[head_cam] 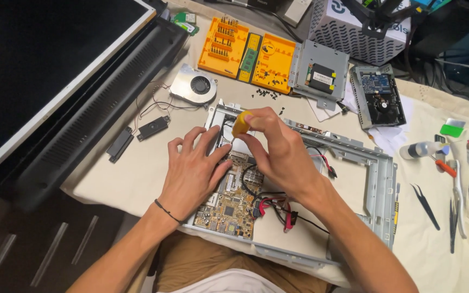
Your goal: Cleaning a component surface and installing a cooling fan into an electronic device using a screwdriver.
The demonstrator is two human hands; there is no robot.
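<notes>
Head view: right hand (278,149) pinches a yellow-handled screwdriver (240,123) upright over the circuit board (232,209) inside the metal frame (378,184), left hand (194,171) open, fingers spread flat on the board beside it, fan (194,87) lying well apart.

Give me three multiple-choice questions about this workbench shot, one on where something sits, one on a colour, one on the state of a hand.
1. Where is the cooling fan?
A. left of the orange screwdriver-bit tray
B. on the circuit board
C. beside the tweezers

2. What colour is the screwdriver handle?
A. blue
B. yellow
C. black

3. What is the left hand doing?
A. lifting the fan
B. resting flat on the metal chassis
C. holding tweezers

Answers: 1 A, the fan lies just left of the tray. 2 B, yellow shows in the right hand. 3 B, its fingers are spread and hold nothing.
</notes>
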